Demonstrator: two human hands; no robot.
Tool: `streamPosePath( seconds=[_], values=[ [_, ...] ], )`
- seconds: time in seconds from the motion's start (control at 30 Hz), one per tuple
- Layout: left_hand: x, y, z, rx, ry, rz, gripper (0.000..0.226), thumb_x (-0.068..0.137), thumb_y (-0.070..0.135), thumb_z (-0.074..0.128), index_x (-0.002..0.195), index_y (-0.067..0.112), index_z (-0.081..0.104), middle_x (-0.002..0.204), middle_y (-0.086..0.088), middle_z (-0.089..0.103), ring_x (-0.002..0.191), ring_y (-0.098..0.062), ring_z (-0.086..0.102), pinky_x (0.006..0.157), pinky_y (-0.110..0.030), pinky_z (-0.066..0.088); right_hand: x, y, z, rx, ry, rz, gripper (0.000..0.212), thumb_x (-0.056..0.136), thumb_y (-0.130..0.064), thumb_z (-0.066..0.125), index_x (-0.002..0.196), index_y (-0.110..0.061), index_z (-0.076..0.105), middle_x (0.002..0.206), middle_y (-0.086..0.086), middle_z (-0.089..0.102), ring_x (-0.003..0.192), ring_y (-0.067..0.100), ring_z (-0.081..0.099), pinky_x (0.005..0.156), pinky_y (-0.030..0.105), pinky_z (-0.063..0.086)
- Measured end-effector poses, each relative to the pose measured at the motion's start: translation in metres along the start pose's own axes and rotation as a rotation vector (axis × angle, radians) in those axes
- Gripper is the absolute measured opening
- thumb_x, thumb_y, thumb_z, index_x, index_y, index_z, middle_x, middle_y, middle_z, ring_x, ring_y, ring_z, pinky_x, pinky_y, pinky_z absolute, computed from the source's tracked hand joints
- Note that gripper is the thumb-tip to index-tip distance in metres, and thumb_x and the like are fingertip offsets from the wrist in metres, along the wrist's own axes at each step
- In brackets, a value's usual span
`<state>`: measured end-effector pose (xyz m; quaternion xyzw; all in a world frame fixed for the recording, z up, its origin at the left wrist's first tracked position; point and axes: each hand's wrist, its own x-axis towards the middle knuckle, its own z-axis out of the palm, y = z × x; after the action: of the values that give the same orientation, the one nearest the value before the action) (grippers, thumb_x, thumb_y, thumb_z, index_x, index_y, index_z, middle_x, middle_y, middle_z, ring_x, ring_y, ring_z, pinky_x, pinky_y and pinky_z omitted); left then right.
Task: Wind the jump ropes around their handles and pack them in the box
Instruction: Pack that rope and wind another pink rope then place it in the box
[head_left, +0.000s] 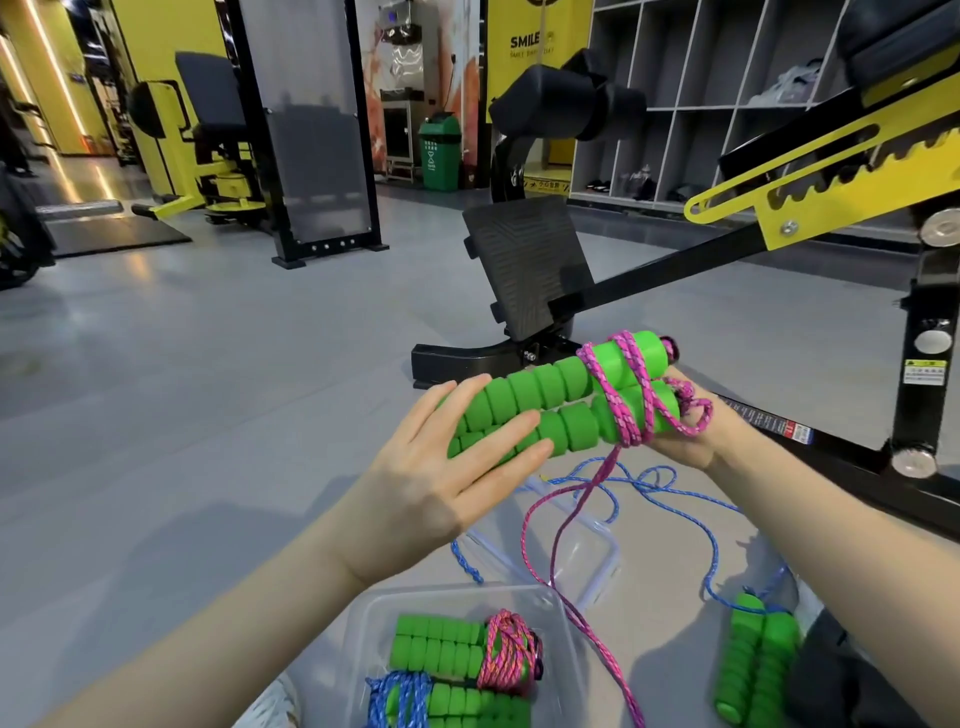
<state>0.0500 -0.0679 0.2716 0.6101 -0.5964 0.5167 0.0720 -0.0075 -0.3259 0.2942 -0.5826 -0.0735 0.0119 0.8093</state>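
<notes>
Jump ropes (563, 410): two boxed, one loose, one right fingers (675, 376) grip, left fingers (498, 431) straight.

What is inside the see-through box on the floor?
The clear box holds two wound jump ropes with green handles: a pink rope and a blue rope. The picture's bottom edge cuts off the rest.

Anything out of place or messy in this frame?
The blue rope sprawls unwound across the floor and the clear lid, its green handles lying outside the box. The pink rope's loose tail crosses it, so they might tangle. Nothing looks damaged.
</notes>
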Motion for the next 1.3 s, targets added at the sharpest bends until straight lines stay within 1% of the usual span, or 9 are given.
streamPosePath(
  seconds=[0.07,0.1,0.2,0.37,0.77,0.93,1.07,1.13,1.3],
  values=[
    [0.004,0.002,0.003,0.002,0.026,-0.043,0.043,0.084,0.001,0.067,0.124,0.005,0.054,0.124,-0.013,0.063,0.107,-0.051,0.056,0.090,-0.055,0.045,0.001,0.013,0.005,-0.064,0.195,-0.035,0.018,0.064,-0.024,0.079,0.061,-0.013,0.065,0.058,0.002,0.058,0.048,0.012,0.054,0.051,0.023,0.051],
    [0.006,0.002,0.004,0.003,0.039,-0.060,0.043,0.083,-0.001,0.067,0.124,0.005,0.054,0.123,-0.014,0.063,0.105,-0.051,0.056,0.088,-0.055,0.045,0.003,0.020,0.010,-0.039,0.241,-0.026,0.025,0.078,-0.016,0.065,0.056,-0.016,0.054,0.049,-0.003,0.044,0.041,0.007,0.038,0.043,0.019,0.041],
    [0.007,-0.006,0.010,0.008,0.046,-0.094,0.038,0.085,-0.001,0.062,0.122,0.003,0.055,0.121,-0.016,0.064,0.103,-0.051,0.056,0.086,-0.053,0.044,0.007,0.032,0.026,0.007,0.271,0.047,0.033,0.100,-0.017,0.033,0.069,-0.013,0.043,0.046,-0.004,0.028,0.039,0.007,0.020,0.040,0.019,0.026],
    [-0.012,-0.028,0.020,0.083,-0.017,-0.181,0.037,0.088,0.005,0.055,0.125,0.006,0.052,0.121,-0.013,0.064,0.103,-0.048,0.054,0.085,-0.051,0.045,-0.009,0.035,0.036,-0.176,0.200,0.118,0.032,0.100,-0.028,0.037,0.091,-0.007,0.059,0.051,0.002,0.029,0.040,0.011,0.019,0.044,0.022,0.029],
    [-0.059,-0.065,0.038,0.230,-0.185,-0.333,0.037,0.084,0.011,0.044,0.120,0.010,0.049,0.110,-0.012,0.068,0.091,-0.047,0.058,0.072,-0.043,0.048,-0.042,-0.017,0.053,-0.615,-0.045,0.222,0.027,0.095,-0.029,0.046,0.096,-0.006,0.060,0.051,0.004,0.025,0.043,0.015,0.019,0.044,0.023,0.035],
    [-0.069,-0.063,0.042,0.234,-0.242,-0.276,0.037,0.082,0.011,0.042,0.119,0.009,0.049,0.108,-0.012,0.069,0.088,-0.046,0.059,0.070,-0.043,0.048,-0.051,-0.059,0.063,-0.793,-0.166,0.162,0.030,0.092,-0.038,0.054,0.092,-0.011,0.065,0.045,0.001,0.030,0.039,0.016,0.024,0.046,0.027,0.036],
    [-0.073,-0.057,0.044,0.207,-0.274,-0.142,0.043,0.080,0.002,0.050,0.122,0.006,0.049,0.112,-0.014,0.067,0.090,-0.048,0.059,0.074,-0.046,0.046,-0.046,-0.084,0.072,-0.891,-0.085,-0.024,0.029,0.086,-0.037,0.060,0.086,-0.010,0.069,0.050,-0.002,0.029,0.046,0.013,0.024,0.044,0.022,0.024],
    [-0.070,-0.048,0.041,0.185,-0.292,-0.023,0.051,0.077,-0.002,0.057,0.126,0.004,0.047,0.116,-0.015,0.065,0.094,-0.050,0.057,0.078,-0.049,0.045,-0.038,-0.094,0.075,-0.952,-0.058,-0.117,0.031,0.086,-0.038,0.058,0.084,-0.009,0.068,0.050,-0.005,0.031,0.049,0.015,0.023,0.048,0.028,0.022],
    [-0.058,-0.024,0.025,0.083,-0.301,0.154,0.040,0.094,-0.007,0.033,0.128,0.005,0.049,0.122,-0.013,0.063,0.102,-0.050,0.058,0.087,-0.057,0.047,-0.010,-0.108,0.068,-1.099,0.072,-0.187,0.032,0.093,-0.035,0.048,0.089,-0.009,0.068,0.056,0.000,0.031,0.055,0.017,0.027,0.053,0.025,0.030]
  ],
)
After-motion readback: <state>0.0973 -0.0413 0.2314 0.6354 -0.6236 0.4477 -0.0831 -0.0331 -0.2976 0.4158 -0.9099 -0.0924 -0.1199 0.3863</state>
